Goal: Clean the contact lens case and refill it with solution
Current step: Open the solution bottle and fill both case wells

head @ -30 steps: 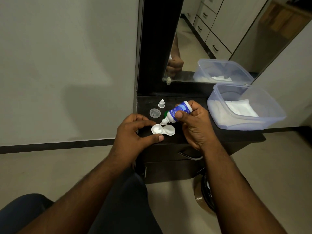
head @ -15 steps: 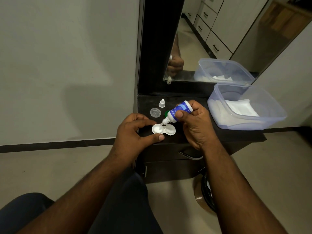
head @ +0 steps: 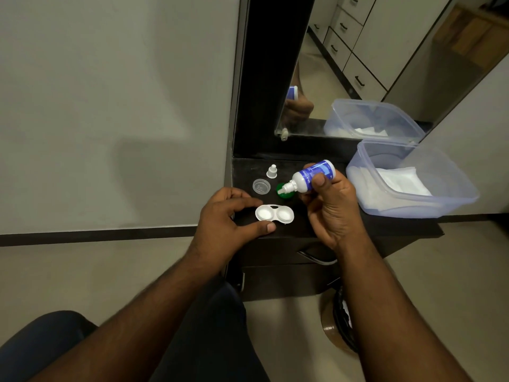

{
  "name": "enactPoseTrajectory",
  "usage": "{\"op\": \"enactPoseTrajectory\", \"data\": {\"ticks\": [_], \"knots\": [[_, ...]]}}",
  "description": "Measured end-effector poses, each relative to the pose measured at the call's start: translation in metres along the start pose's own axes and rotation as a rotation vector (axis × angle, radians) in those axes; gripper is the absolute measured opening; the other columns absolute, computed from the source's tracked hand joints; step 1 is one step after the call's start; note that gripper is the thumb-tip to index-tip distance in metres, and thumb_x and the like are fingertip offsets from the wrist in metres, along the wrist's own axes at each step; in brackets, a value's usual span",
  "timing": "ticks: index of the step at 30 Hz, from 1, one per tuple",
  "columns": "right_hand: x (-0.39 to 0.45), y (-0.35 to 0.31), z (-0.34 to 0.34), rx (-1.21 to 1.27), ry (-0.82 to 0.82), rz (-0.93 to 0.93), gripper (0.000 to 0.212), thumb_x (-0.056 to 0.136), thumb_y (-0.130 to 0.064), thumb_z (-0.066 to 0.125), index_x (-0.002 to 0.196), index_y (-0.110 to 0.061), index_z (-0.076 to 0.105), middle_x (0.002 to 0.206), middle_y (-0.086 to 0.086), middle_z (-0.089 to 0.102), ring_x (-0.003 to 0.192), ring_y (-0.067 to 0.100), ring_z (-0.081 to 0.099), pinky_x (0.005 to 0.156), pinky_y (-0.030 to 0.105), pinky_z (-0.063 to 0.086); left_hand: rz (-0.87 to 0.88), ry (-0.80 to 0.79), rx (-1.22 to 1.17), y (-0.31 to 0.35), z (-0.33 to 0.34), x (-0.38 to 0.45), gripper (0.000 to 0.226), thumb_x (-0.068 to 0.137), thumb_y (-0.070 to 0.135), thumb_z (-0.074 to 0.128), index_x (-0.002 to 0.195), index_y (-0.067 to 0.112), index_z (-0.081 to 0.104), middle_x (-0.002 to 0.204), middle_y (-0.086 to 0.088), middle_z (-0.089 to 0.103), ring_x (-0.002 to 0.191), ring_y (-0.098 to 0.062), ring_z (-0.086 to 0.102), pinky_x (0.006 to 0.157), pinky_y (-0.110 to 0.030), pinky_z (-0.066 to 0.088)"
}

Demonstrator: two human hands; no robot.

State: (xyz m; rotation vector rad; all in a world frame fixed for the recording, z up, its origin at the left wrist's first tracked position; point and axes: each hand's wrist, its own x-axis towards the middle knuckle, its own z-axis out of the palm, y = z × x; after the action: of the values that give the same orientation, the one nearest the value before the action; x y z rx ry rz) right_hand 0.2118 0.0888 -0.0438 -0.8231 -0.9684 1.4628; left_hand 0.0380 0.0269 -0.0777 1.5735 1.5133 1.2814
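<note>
A white two-well lens case (head: 274, 214) lies uncapped near the front of the dark table (head: 380, 230). My left hand (head: 230, 220) pinches its left end between forefinger and thumb. My right hand (head: 332, 205) grips a small blue-and-white solution bottle (head: 311, 178), tilted with its nozzle pointing down-left, lifted above and behind the case. A green cap (head: 285, 192) sits under the nozzle, a clear cap (head: 261, 186) to its left, and the bottle's white cap (head: 272, 171) behind them.
A clear plastic tub (head: 440, 199) with white tissues fills the table's right side. A mirror (head: 344, 64) stands behind, reflecting the tub and my hand. A grey wall is on the left. The table edge lies just in front of the case.
My right hand has lifted the bottle up and back to the right, so the nozzle is off the case's left well. My left hand stays on the case.
</note>
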Motion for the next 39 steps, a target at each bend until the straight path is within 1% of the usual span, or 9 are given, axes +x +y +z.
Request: {"op": "enactPoseTrajectory", "data": {"ticks": [3,6,11,14,16,22,28,34,39], "knots": [[-0.002,-0.001,0.001,-0.074,-0.007,-0.006,0.072,0.037,-0.048,0.09,0.092,-0.011,0.062,0.076,-0.004,0.07,0.071,0.008,0.065,0.064,0.019,0.053,0.008,-0.008,0.01,0.0,-0.001,0.0,0.041,0.063,0.035,0.084,0.101,0.027,0.072,0.099,0.013,0.056,0.094,0.009,0.05,0.07,-0.002,0.038],[-0.003,-0.003,0.002,-0.106,-0.042,-0.006,0.065,0.039,-0.043,0.09,0.089,-0.011,0.062,0.074,-0.004,0.07,0.071,0.008,0.065,0.066,0.02,0.054,0.012,-0.002,0.003,0.001,-0.001,0.0,0.038,0.063,0.034,0.084,0.098,0.032,0.071,0.098,0.013,0.056,0.093,0.007,0.051,0.07,-0.002,0.038],[-0.004,-0.003,0.001,-0.149,-0.071,-0.008,0.056,0.045,-0.037,0.088,0.087,-0.011,0.061,0.073,-0.003,0.069,0.071,0.009,0.066,0.066,0.02,0.053,0.012,0.008,0.001,0.0,0.0,0.0,0.039,0.062,0.035,0.084,0.098,0.03,0.072,0.098,0.012,0.057,0.092,0.004,0.053,0.069,-0.004,0.039],[-0.005,-0.005,0.002,-0.179,-0.078,-0.002,0.036,0.057,-0.014,0.08,0.085,-0.01,0.059,0.07,-0.004,0.069,0.069,0.009,0.066,0.065,0.019,0.053,0.01,0.003,0.01,0.0,0.0,0.0,0.039,0.062,0.035,0.084,0.099,0.028,0.073,0.098,0.013,0.057,0.092,0.004,0.053,0.069,-0.003,0.039],[-0.007,-0.006,0.005,-0.19,-0.074,-0.002,0.029,0.06,-0.004,0.074,0.084,-0.009,0.058,0.067,-0.004,0.069,0.066,0.008,0.066,0.064,0.02,0.053,0.02,0.009,0.003,0.0,0.0,0.0,0.038,0.062,0.033,0.084,0.098,0.03,0.072,0.097,0.012,0.057,0.091,0.004,0.053,0.069,-0.004,0.039],[-0.009,-0.007,0.009,-0.176,-0.076,-0.004,0.036,0.052,-0.02,0.075,0.081,-0.007,0.057,0.066,-0.001,0.069,0.066,0.01,0.066,0.066,0.021,0.054,0.015,0.013,0.02,0.0,0.001,0.0,0.039,0.062,0.034,0.084,0.099,0.028,0.073,0.097,0.014,0.056,0.09,0.004,0.053,0.068,-0.002,0.038],[-0.009,-0.007,0.009,-0.21,-0.086,-0.005,0.026,0.059,-0.004,0.071,0.081,-0.007,0.057,0.065,-0.002,0.069,0.066,0.01,0.066,0.068,0.021,0.055,0.022,0.006,0.026,-0.002,0.001,0.0,0.038,0.063,0.038,0.082,0.099,0.031,0.072,0.098,0.014,0.056,0.093,0.009,0.05,0.069,-0.001,0.038],[-0.01,-0.008,0.01,-0.195,-0.089,-0.01,0.021,0.062,-0.007,0.067,0.08,-0.007,0.057,0.065,-0.001,0.069,0.065,0.01,0.067,0.067,0.021,0.055,0.018,0.014,0.026,-0.001,0.001,0.0,0.04,0.063,0.035,0.083,0.101,0.025,0.073,0.097,0.015,0.056,0.092,0.006,0.052,0.069,-0.001,0.038],[-0.01,-0.007,0.011,-0.196,-0.088,-0.006,0.022,0.061,-0.006,0.069,0.079,-0.006,0.057,0.064,0.0,0.069,0.064,0.011,0.067,0.067,0.022,0.056,0.014,0.007,0.016,-0.001,0.001,-0.001,0.039,0.064,0.035,0.082,0.1,0.027,0.072,0.098,0.015,0.056,0.092,0.009,0.05,0.069,-0.001,0.038]]}}
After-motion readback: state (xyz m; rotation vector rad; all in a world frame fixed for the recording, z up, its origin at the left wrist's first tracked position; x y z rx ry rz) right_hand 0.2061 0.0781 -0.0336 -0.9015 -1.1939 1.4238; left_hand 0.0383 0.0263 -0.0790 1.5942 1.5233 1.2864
